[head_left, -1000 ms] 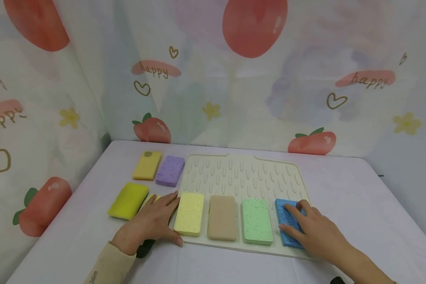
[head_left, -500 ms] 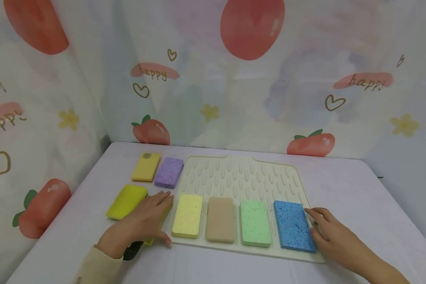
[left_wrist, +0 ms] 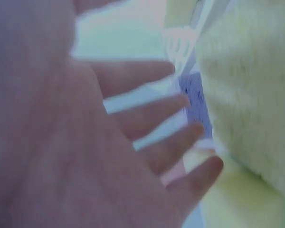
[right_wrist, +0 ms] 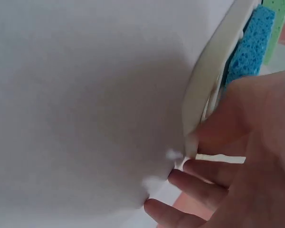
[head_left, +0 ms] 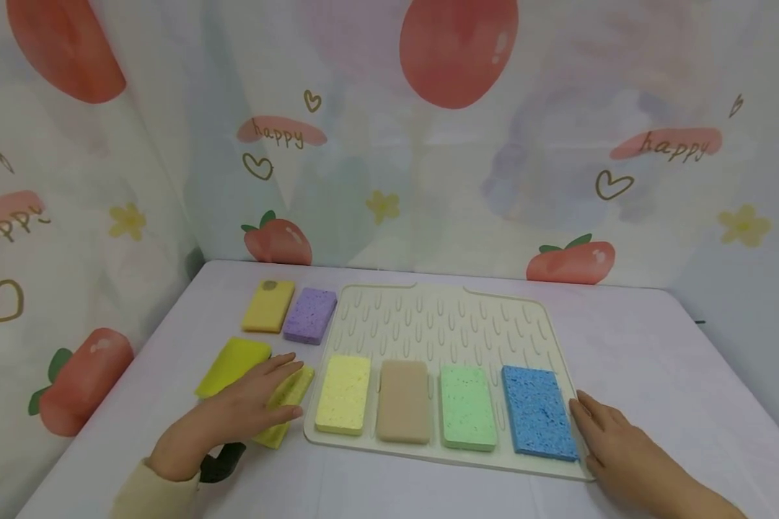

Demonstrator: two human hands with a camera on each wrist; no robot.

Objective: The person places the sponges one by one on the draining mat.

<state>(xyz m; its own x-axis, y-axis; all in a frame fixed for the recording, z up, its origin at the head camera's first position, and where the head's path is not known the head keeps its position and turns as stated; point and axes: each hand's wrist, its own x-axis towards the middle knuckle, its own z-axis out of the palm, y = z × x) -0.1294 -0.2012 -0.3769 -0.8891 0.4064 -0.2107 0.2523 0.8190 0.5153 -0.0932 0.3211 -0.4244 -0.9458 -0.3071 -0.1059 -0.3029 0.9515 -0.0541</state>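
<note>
My left hand (head_left: 236,407), fingers spread and straight, hovers over a yellow sponge (head_left: 293,389) left of the cream ridged mat (head_left: 441,317). In the left wrist view the left palm (left_wrist: 76,147) faces a large, blurred yellow sponge (left_wrist: 251,90), with a gap between them. At the mat's front right side is my right hand (head_left: 630,454), its fingers loosely bent. The right wrist view has the right thumb touching the mat's edge (right_wrist: 199,90). A blue sponge (head_left: 537,412) lies flat on the mat, beside that hand.
Also along the mat's front are a pale yellow (head_left: 342,395), a beige (head_left: 404,401) and a green sponge (head_left: 467,407). Left of the mat lie a purple sponge (head_left: 310,315), a yellow one with a grey spot (head_left: 269,306) and a bright yellow one (head_left: 230,364). Printed curtains stand behind.
My right hand has let go of the blue sponge and moved right to the mat's edge. My left hand has drawn away from the mat to the left, uncovering more of the yellow sponge.
</note>
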